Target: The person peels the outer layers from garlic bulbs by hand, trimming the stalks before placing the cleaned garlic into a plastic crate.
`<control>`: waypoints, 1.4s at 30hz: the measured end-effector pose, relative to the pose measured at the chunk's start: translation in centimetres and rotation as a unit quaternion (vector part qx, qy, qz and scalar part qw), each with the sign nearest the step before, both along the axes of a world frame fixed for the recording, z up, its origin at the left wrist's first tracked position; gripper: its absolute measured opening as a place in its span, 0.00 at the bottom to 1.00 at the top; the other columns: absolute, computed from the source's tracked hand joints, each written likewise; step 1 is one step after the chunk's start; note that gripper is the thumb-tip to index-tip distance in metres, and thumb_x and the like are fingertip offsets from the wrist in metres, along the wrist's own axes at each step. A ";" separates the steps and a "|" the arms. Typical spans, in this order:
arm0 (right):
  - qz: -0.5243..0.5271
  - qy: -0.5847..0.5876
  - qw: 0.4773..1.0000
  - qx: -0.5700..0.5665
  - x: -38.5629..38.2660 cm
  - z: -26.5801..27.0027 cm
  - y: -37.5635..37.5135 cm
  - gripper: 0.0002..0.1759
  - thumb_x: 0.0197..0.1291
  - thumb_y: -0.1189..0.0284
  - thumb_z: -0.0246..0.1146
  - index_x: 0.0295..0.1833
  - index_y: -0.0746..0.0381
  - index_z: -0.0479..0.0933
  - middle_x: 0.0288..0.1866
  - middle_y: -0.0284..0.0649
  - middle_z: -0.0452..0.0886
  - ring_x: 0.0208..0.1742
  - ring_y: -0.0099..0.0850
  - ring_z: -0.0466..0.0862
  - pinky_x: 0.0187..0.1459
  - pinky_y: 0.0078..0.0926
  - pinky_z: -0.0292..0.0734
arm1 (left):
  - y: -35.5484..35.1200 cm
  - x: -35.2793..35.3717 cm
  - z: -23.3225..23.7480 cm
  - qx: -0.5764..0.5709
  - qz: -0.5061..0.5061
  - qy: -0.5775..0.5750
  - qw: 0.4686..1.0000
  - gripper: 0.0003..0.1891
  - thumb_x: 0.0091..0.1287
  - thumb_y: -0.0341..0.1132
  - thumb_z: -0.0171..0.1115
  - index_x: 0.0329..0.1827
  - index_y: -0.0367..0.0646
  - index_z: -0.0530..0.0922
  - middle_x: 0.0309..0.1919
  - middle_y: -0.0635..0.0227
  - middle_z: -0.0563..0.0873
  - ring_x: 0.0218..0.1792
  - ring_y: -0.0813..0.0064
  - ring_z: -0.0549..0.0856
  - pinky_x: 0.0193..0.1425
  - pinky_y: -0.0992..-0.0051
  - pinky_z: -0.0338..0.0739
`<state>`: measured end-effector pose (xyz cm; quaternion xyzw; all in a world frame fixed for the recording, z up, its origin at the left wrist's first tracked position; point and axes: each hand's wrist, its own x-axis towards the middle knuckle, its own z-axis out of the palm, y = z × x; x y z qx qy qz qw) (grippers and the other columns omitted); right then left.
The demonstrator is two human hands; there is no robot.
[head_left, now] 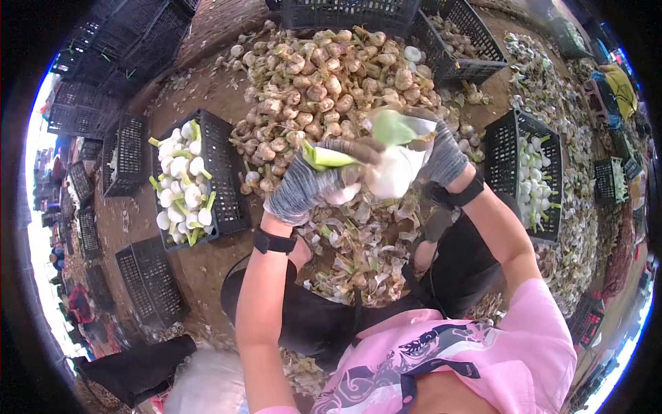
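Both my hands wear grey knit gloves and meet over the heap. My left hand (307, 181) is closed round garlic, a pale green stem (331, 158) sticking out above its fingers. Between the hands is a large white garlic bulb (389, 178), smeared by motion, its surface clean and bright. My right hand (445, 153) grips this bulb from the right side. A green and white leafy piece (393, 128) rises above the bulb by the right fingers, also blurred. Some right fingers are hidden behind the bulb and leaf.
A heap of unpeeled garlic (317, 90) lies ahead. Black crates of clean garlic stand left (224, 165) and right (507, 148); another crate (476, 65) sits behind the heap. Loose peelings (358, 255) cover the ground between my legs. Stacked black crates (124, 48) stand far left.
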<state>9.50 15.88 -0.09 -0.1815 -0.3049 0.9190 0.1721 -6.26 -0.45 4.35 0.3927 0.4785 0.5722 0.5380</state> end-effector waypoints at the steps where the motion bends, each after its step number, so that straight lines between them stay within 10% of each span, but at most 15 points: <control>1: -0.051 -0.015 0.984 0.169 0.4 -0.8 -0.6 0.19 0.58 0.62 0.56 0.51 0.62 0.71 0.43 0.42 0.80 0.42 0.33 0.81 0.46 0.29 0.78 | 0.0 0.4 0.1 0.026 -0.002 -0.035 0.999 0.15 0.55 0.40 0.67 0.43 0.44 0.79 0.42 0.68 0.82 0.38 0.78 0.81 0.39 0.82 0.74; 6: 0.051 -0.066 0.995 -0.061 -0.1 0.0 -0.1 0.20 0.51 0.71 0.64 0.50 0.63 0.72 0.44 0.41 0.79 0.46 0.30 0.80 0.47 0.26 0.77 | -0.5 1.0 -1.9 -0.026 0.113 -0.300 0.947 0.17 0.53 0.38 0.67 0.43 0.40 0.78 0.43 0.66 0.81 0.41 0.77 0.80 0.46 0.80 0.76; 7: 0.013 -0.075 0.990 0.117 0.4 -2.4 -0.4 0.20 0.47 0.71 0.66 0.48 0.63 0.72 0.41 0.40 0.79 0.44 0.30 0.79 0.46 0.25 0.77 | -0.9 0.9 -4.3 -0.055 0.143 -0.358 0.921 0.14 0.54 0.36 0.66 0.42 0.40 0.77 0.38 0.68 0.81 0.39 0.78 0.81 0.46 0.79 0.77; 9: 0.001 -0.088 0.770 0.632 1.1 -2.3 -1.1 0.16 0.47 0.75 0.65 0.45 0.64 0.75 0.35 0.33 0.80 0.36 0.21 0.78 0.38 0.20 0.75 | -0.4 1.6 -4.3 -0.054 0.156 -0.372 0.914 0.13 0.56 0.35 0.65 0.41 0.41 0.77 0.36 0.69 0.81 0.38 0.79 0.81 0.45 0.80 0.77; 14: 0.054 -0.139 0.807 0.571 1.4 -10.1 -0.2 0.16 0.42 0.71 0.67 0.39 0.65 0.75 0.29 0.40 0.74 0.29 0.34 0.73 0.35 0.24 0.72 | -0.2 2.1 -5.5 -0.074 0.198 -0.407 0.889 0.11 0.58 0.34 0.63 0.41 0.41 0.77 0.35 0.70 0.81 0.36 0.80 0.81 0.43 0.81 0.78; 16: 0.104 -0.193 0.924 0.312 0.9 -4.6 -1.6 0.20 0.42 0.67 0.66 0.42 0.67 0.74 0.34 0.42 0.78 0.32 0.34 0.76 0.36 0.27 0.73 | -0.2 2.1 -6.1 -0.079 0.202 -0.416 0.883 0.11 0.58 0.34 0.62 0.42 0.40 0.77 0.36 0.69 0.81 0.37 0.79 0.81 0.43 0.80 0.78; 22: 0.041 0.051 0.844 0.533 0.6 -3.4 -1.6 0.21 0.45 0.69 0.66 0.46 0.67 0.74 0.33 0.42 0.81 0.33 0.24 0.78 0.38 0.26 0.75 | 0.0 2.6 -5.3 -0.032 0.184 -0.358 0.915 0.14 0.59 0.34 0.61 0.46 0.38 0.75 0.42 0.64 0.81 0.42 0.72 0.81 0.48 0.74 0.77; 25: 0.238 -0.047 0.827 0.508 1.9 -3.5 -3.9 0.29 0.38 0.70 0.69 0.50 0.68 0.71 0.38 0.46 0.80 0.34 0.28 0.79 0.41 0.25 0.75 | 0.0 0.3 -7.6 0.006 0.213 -0.543 0.812 0.19 0.59 0.33 0.59 0.52 0.35 0.71 0.48 0.59 0.78 0.44 0.68 0.80 0.49 0.71 0.79; 27: 0.316 -0.013 0.746 0.586 2.4 -2.4 -5.2 0.23 0.47 0.69 0.65 0.49 0.68 0.71 0.38 0.46 0.80 0.34 0.29 0.78 0.40 0.27 0.74 | -0.1 -0.4 -5.6 0.009 0.189 -0.077 0.979 0.18 0.60 0.35 0.58 0.51 0.36 0.72 0.48 0.58 0.78 0.44 0.67 0.81 0.46 0.71 0.80; 28: 0.386 -0.026 0.699 0.601 2.5 -2.6 -5.6 0.22 0.50 0.68 0.63 0.50 0.68 0.71 0.37 0.46 0.80 0.34 0.31 0.78 0.40 0.27 0.74 | -0.1 -0.8 -4.6 0.007 0.209 0.138 0.968 0.18 0.61 0.35 0.57 0.51 0.36 0.72 0.48 0.58 0.78 0.44 0.66 0.81 0.45 0.71 0.81; 30: 0.362 0.073 0.742 0.560 3.2 0.0 -4.6 0.21 0.54 0.62 0.59 0.48 0.67 0.72 0.35 0.44 0.79 0.38 0.27 0.77 0.39 0.28 0.73 | 0.9 -0.9 -5.0 -0.010 0.201 -0.512 0.835 0.17 0.62 0.37 0.56 0.51 0.37 0.72 0.47 0.58 0.79 0.44 0.66 0.81 0.44 0.71 0.81; 32: 0.476 -0.074 0.810 0.335 2.3 3.9 -1.8 0.21 0.52 0.67 0.61 0.51 0.66 0.71 0.35 0.45 0.79 0.35 0.35 0.79 0.43 0.28 0.73 | 1.1 -0.6 -6.0 -0.021 0.245 -0.506 0.827 0.16 0.64 0.39 0.54 0.50 0.37 0.72 0.44 0.59 0.80 0.44 0.67 0.81 0.45 0.71 0.81; 34: 0.367 -0.141 0.800 0.454 2.8 2.6 0.2 0.18 0.53 0.68 0.60 0.49 0.65 0.73 0.33 0.45 0.79 0.34 0.40 0.79 0.40 0.31 0.75 | 1.1 -0.1 -5.5 -0.048 0.261 -0.466 0.844 0.17 0.64 0.40 0.55 0.50 0.37 0.72 0.44 0.59 0.80 0.44 0.67 0.81 0.45 0.71 0.81; 36: 0.228 -0.168 0.557 0.781 1.5 1.2 1.8 0.18 0.53 0.68 0.59 0.49 0.65 0.72 0.33 0.46 0.79 0.33 0.40 0.79 0.39 0.34 0.75 | 1.5 0.0 -5.7 -0.043 0.240 -0.489 0.838 0.16 0.63 0.40 0.55 0.49 0.38 0.73 0.44 0.60 0.80 0.44 0.68 0.81 0.45 0.71 0.81; 42: -0.072 -0.167 0.782 0.596 -0.5 0.3 -1.4 0.25 0.52 0.63 0.63 0.50 0.67 0.68 0.38 0.47 0.78 0.36 0.37 0.77 0.38 0.34 0.72 | 1.8 1.4 -5.8 -0.103 0.208 -0.517 0.824 0.18 0.62 0.45 0.58 0.45 0.39 0.74 0.34 0.63 0.82 0.32 0.70 0.83 0.35 0.75 0.82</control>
